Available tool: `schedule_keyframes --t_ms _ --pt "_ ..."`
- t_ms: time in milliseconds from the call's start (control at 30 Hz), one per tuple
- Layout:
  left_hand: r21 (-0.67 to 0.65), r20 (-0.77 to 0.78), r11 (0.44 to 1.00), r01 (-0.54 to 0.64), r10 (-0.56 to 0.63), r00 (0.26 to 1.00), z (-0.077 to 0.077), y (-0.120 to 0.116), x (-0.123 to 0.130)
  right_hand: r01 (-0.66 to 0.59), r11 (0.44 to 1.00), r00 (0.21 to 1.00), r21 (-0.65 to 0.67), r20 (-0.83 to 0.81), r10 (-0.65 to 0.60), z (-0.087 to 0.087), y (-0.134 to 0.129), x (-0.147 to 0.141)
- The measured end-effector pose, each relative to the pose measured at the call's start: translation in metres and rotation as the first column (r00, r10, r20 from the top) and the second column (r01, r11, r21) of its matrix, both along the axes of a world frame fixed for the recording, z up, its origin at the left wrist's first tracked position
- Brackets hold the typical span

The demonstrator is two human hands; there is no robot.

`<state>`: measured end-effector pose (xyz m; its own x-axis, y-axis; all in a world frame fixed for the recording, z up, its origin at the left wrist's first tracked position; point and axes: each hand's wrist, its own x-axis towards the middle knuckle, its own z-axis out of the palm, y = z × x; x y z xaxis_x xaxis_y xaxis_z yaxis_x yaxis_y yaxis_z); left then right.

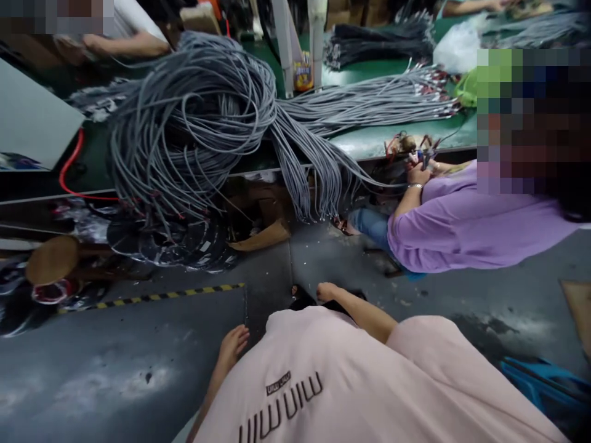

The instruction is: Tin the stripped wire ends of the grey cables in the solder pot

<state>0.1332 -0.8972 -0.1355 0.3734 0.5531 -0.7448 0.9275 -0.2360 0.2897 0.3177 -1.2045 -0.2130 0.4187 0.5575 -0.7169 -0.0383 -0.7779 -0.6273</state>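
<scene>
My left hand hangs beside my pink shirt, its fingers loosely stretched and holding nothing. In front of my body is my right hand, its fingers curled in and no object showing in it. Both hands are low, above the floor and well apart from the bench. The nearest work items are grey cables, heaped in a large looped pile on the green bench. Some cable ends droop over the bench's front edge. More grey cables lie straight to the right, with red and white ends.
A co-worker in a purple top sits at the right, hands on small wired parts. Under the bench are a cardboard box and black coils. A round stool stands left; a blue crate lies lower right.
</scene>
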Motion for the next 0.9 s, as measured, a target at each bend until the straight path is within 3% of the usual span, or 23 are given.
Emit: schedule_keyframes --t_ms 167,267,367,467,567,767,900 --pt "-0.004 -0.031 0.993 -0.115 0.115 0.993 0.014 0.075 0.029 0.053 0.998 0.998 0.019 0.014 -0.053 0.009 0.039 0.006" --pt "-0.03 0.031 0.995 -0.099 0.1 0.994 0.013 0.092 0.074 0.12 0.992 0.991 0.029 0.05 -0.121 0.019 0.041 0.019" --pt "-0.09 0.15 0.995 -0.047 0.06 0.987 0.01 0.092 0.129 0.173 0.985 0.978 0.03 0.114 -0.175 0.033 0.037 0.046" --pt "-0.151 0.298 0.988 0.02 0.026 0.954 0.013 0.09 0.182 0.202 0.978 0.954 0.054 0.217 -0.209 0.049 0.039 0.092" --pt "-0.157 0.433 0.986 0.059 0.015 0.901 0.026 0.099 0.224 0.208 0.969 0.919 0.132 0.312 -0.24 0.07 0.06 0.157" --pt "-0.085 0.544 0.996 0.004 0.043 0.838 0.061 0.143 0.27 0.094 0.929 0.884 0.358 0.399 -0.244 0.137 0.157 0.298" --pt "-0.079 0.583 0.995 -0.062 0.097 0.806 0.079 0.165 0.291 0.011 0.888 0.899 0.46 0.384 -0.21 0.17 0.217 0.343"
